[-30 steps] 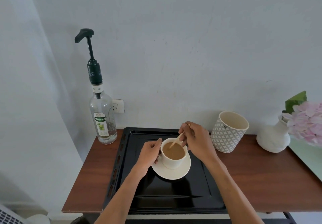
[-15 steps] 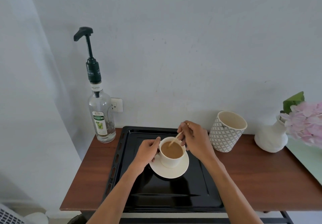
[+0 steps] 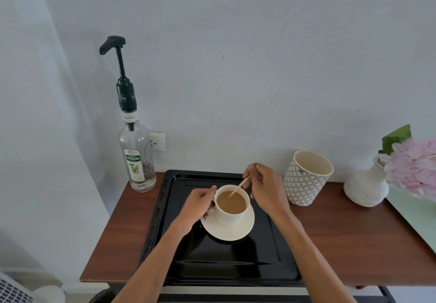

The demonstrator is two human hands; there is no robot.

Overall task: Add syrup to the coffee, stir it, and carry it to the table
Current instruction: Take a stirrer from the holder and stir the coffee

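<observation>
I am gripping the coffee cup at its handle side with my left hand; it is sitting on its saucer on the black tray. My right hand is pinching the wooden stirrer, slanting down-left from behind the cup into the coffee.

The left hand hides the cup's handle; the flowers run off the right edge.

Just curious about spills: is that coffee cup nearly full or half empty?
Nearly full. In the white cup the light brown coffee sits just below the rim, with the wooden stirrer dipping into it.
</observation>
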